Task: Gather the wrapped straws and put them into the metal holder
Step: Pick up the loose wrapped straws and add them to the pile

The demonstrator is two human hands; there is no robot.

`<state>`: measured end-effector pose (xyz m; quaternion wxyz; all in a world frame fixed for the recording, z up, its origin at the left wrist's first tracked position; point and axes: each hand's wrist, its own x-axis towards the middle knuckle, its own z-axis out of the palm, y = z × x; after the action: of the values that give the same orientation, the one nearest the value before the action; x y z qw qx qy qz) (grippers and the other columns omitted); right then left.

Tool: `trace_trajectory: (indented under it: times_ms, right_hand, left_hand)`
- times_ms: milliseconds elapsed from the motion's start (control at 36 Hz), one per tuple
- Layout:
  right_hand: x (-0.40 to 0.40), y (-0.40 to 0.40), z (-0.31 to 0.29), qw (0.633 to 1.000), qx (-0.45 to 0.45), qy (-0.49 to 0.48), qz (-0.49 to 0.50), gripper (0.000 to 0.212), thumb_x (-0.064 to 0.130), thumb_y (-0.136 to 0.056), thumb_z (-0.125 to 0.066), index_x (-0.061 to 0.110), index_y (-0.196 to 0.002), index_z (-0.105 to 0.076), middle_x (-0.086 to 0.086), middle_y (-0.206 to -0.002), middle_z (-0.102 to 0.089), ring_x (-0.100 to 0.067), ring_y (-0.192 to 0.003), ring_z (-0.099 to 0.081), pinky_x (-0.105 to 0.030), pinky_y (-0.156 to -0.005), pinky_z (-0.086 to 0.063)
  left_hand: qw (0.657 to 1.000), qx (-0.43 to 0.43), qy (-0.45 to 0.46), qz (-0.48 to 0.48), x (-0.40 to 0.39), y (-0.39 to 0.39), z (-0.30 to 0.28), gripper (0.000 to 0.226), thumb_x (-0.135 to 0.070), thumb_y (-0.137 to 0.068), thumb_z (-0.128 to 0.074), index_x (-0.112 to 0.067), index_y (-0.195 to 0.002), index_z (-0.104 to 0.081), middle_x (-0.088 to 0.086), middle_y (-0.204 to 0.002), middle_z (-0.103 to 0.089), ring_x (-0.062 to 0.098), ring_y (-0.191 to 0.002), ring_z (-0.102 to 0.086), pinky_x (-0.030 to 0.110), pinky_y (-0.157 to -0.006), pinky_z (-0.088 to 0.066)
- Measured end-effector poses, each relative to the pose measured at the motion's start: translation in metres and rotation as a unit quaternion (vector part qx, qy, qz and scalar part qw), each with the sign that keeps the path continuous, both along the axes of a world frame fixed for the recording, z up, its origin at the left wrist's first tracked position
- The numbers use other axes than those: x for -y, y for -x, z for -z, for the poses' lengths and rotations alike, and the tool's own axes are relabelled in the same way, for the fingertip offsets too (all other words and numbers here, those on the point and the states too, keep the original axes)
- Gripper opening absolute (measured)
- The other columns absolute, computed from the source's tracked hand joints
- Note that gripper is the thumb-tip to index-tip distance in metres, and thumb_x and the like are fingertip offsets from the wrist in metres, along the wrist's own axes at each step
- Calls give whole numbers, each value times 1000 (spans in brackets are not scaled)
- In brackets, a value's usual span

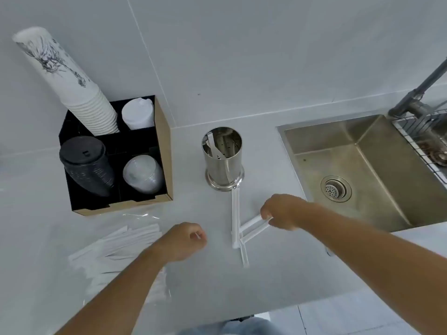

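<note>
Now the right hand (281, 211) pinches two thin white wrapped straws (254, 227) — left hand (185, 240) clenched, holding nothing visible.

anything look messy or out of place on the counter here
Yes. A few straws lie loose and crossed on the counter in front of the holder, with the right hand pinching two by their ends. A larger pile sprawls at the left on clear plastic, by the closed left hand.
</note>
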<state>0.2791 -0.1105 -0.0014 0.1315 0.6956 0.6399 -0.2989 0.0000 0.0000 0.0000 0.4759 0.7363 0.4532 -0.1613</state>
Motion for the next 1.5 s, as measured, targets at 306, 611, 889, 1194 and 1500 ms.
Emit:
trace_trajectory:
  times_ms: [306, 611, 889, 1194, 1500]
  right_hand:
    - [5, 10, 21, 978, 119, -43, -166, 32, 1, -91, -46, 13, -117, -59, -7, -111, -60, -29, -104, -57, -39, -81, -48]
    - [14, 12, 27, 948, 141, -85, -272, 25, 3, -94, -40, 6, -109, -59, -13, -101, -66, -34, -92, -61, -39, -82, -44]
    - [32, 11, 30, 978, 78, -54, -188, 25, 9, -89, -45, 9, -108, -60, -10, -98, -65, -32, -90, -61, -34, -80, -42]
    - [45, 59, 2, 825, -373, -99, 413, 19, -6, -78, -68, 13, -75, -72, 2, -65, -65, -10, -58, -59, -22, -58, -52]
    - [21, 120, -7, 757, -451, -75, 468, 22, -9, -76, -65, 10, -80, -75, -3, -62, -72, -12, -58, -70, -21, -54, -55]
  left_hand:
    - [906, 154, 201, -338, 34, -1, 22, 18, -27, -90, -66, -12, -100, -70, 6, -88, -73, 18, -75, -67, 29, -66, -53]
    - [824, 224, 279, -439, 44, 5, 29, 31, -39, -93, -58, -14, -102, -72, 6, -90, -77, 17, -77, -72, 31, -68, -56]
    - [791, 238, 314, -469, 54, 14, 37, 47, -52, -90, -53, -13, -106, -72, 9, -97, -77, 18, -81, -74, 33, -69, -56]
    - [723, 298, 371, -501, 59, -3, 35, 62, -58, -91, -46, -5, -117, -66, 14, -113, -73, 24, -104, -70, 37, -85, -52]
    - [650, 342, 456, -503, 67, -31, 28, 77, -69, -87, -42, -4, -124, -61, 18, -122, -68, 32, -109, -67, 40, -79, -57]
